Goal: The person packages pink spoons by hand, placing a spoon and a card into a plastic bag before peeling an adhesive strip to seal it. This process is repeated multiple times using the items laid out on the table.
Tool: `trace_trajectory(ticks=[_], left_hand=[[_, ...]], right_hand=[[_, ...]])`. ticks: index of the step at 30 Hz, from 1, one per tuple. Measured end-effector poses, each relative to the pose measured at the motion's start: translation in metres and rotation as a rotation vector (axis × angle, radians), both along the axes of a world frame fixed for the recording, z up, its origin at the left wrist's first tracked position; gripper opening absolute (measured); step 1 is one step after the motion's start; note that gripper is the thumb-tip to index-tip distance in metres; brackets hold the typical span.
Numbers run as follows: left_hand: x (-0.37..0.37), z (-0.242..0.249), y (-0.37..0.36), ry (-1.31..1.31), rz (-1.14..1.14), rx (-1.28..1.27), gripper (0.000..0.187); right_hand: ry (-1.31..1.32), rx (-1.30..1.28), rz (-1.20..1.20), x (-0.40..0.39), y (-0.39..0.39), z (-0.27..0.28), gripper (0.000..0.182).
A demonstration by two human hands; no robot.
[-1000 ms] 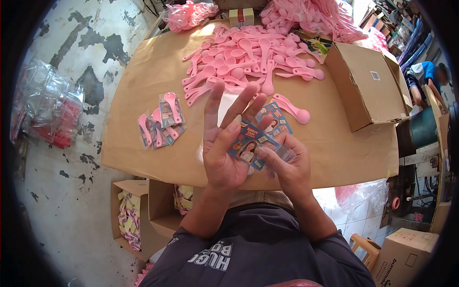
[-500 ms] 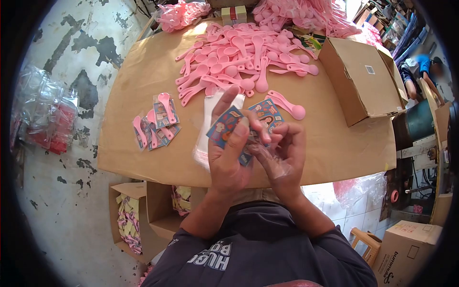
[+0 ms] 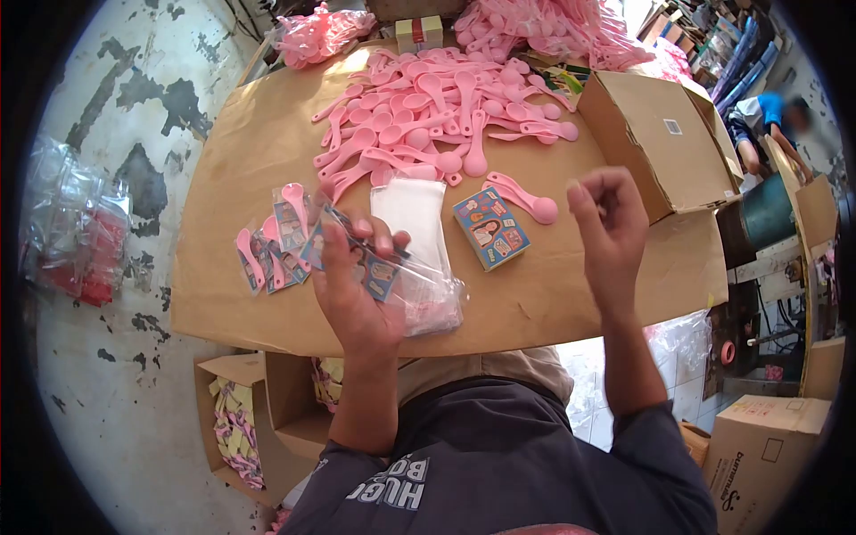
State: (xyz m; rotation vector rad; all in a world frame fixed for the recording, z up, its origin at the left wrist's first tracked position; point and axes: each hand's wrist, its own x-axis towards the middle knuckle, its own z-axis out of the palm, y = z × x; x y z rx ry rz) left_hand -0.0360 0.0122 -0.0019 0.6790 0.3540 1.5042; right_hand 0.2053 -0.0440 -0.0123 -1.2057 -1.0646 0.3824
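Note:
My left hand (image 3: 361, 285) is wrapped round a blue printed card (image 3: 376, 275) in a clear plastic bag, left of the middle of the table. The bag's loose end lies over a stack of clear bags (image 3: 410, 218). My right hand (image 3: 611, 232) is raised at the right with curled fingers; whether anything is between them is too small to tell. A stack of blue cards (image 3: 490, 228) lies between my hands, with pink spoons (image 3: 524, 196) just behind it. Several bagged spoons with cards (image 3: 283, 234) lie left of my left hand.
A large pile of pink spoons (image 3: 437, 107) covers the table's back. Behind it are filled plastic bags (image 3: 553, 31) and a small box (image 3: 418, 34). A cardboard box (image 3: 660, 134) stands at the right. Open cartons (image 3: 290, 401) are below the table's front edge. A person (image 3: 771, 120) is at the far right.
My hands have moved apart. The left went left with the bagged card, and the right went right and away from it. The card stack and the bag stack are now less covered.

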Motion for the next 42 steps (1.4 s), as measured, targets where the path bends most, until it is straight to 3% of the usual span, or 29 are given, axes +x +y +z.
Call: trace_trajectory(ticks=[2, 4, 7, 10, 15, 18, 21, 26, 30, 32, 35, 38, 40, 42], left_hand=[[0.006, -0.006, -0.007, 0.006, -0.043, 0.034, 0.056], [0.016, -0.011, -0.018, 0.027, -0.124, 0.074, 0.058], [0.030, -0.016, -0.032, 0.060, -0.222, 0.145, 0.063], [0.037, -0.013, -0.038, 0.131, -0.245, 0.213, 0.061], [0.032, -0.014, -0.034, 0.138, -0.220, 0.222, 0.060], [0.033, -0.014, -0.032, 0.150, -0.213, 0.219, 0.059], [0.036, -0.013, -0.034, 0.168, -0.218, 0.239, 0.058], [0.040, -0.012, -0.037, 0.175, -0.218, 0.183, 0.058], [0.031, -0.013, -0.029, 0.135, -0.212, 0.205, 0.059], [0.023, -0.010, -0.020, 0.171, -0.115, 0.188, 0.055], [0.013, -0.005, -0.003, 0.077, 0.083, 0.081, 0.051], [0.001, 0.001, 0.015, -0.018, 0.222, 0.037, 0.049], [-0.001, 0.001, 0.021, -0.042, 0.258, 0.051, 0.048], [-0.005, -0.002, 0.023, -0.072, 0.269, 0.087, 0.047]], right_hand=[[-0.052, -0.045, 0.003, 0.017, 0.017, 0.012, 0.019], [-0.503, -0.326, 0.104, 0.026, 0.032, 0.026, 0.029], [-0.725, -0.377, 0.159, 0.030, 0.058, 0.002, 0.036], [-0.949, -0.300, 0.115, 0.027, 0.073, -0.023, 0.031], [-0.992, -0.222, 0.092, 0.027, 0.072, -0.030, 0.026], [-1.020, -0.331, 0.070, 0.027, 0.071, -0.026, 0.023], [-1.056, -0.198, 0.072, 0.033, 0.071, -0.027, 0.020], [-0.997, -0.078, 0.005, 0.044, 0.069, -0.019, 0.012], [-0.878, -0.056, -0.062, 0.048, 0.064, -0.003, 0.018], [-0.575, 0.041, -0.036, 0.040, 0.052, 0.020, 0.019], [-0.526, 0.094, -0.045, 0.026, 0.019, 0.057, 0.016], [-0.309, 0.011, 0.092, 0.020, -0.009, 0.040, 0.017], [0.073, 0.056, 0.145, 0.004, -0.024, 0.028, 0.013], [0.233, -0.012, 0.212, -0.007, -0.036, 0.004, 0.012]])
